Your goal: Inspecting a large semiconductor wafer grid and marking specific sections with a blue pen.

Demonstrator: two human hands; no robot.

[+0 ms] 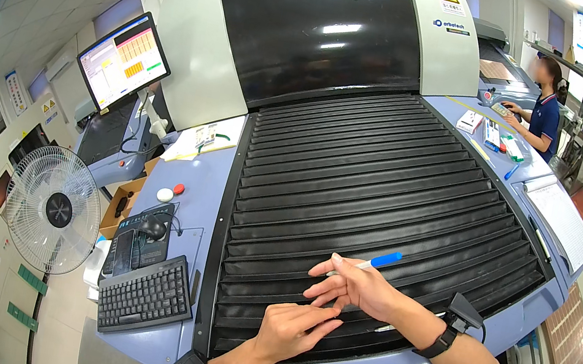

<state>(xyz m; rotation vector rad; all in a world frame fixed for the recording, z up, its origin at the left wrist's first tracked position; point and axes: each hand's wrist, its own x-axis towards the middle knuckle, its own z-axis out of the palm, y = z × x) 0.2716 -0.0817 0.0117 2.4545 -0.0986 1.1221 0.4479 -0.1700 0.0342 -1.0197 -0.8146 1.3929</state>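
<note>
My right hand point(369, 294) is over the front of the black pleated machine cover point(336, 189). A white pen with a blue cap point(380, 260) is tucked in that hand, its blue end pointing up and right. My left hand point(290, 330) meets the right hand's fingers from below, its thumb and forefinger pinched together. Whatever lies between those fingertips, if anything, is too small to make out. Another thin pen-like stick point(384, 328) shows under my right wrist, partly hidden. Dark straps with small devices circle both wrists.
Left of the cover are a keyboard point(145, 295), a mouse point(153, 227), two round buttons and a monitor point(125, 62). A fan point(55, 210) stands beyond. On the right ledge lie small boxes point(470, 121), a blue pen and a clipboard with paper point(561, 223). A co-worker point(545, 116) works behind.
</note>
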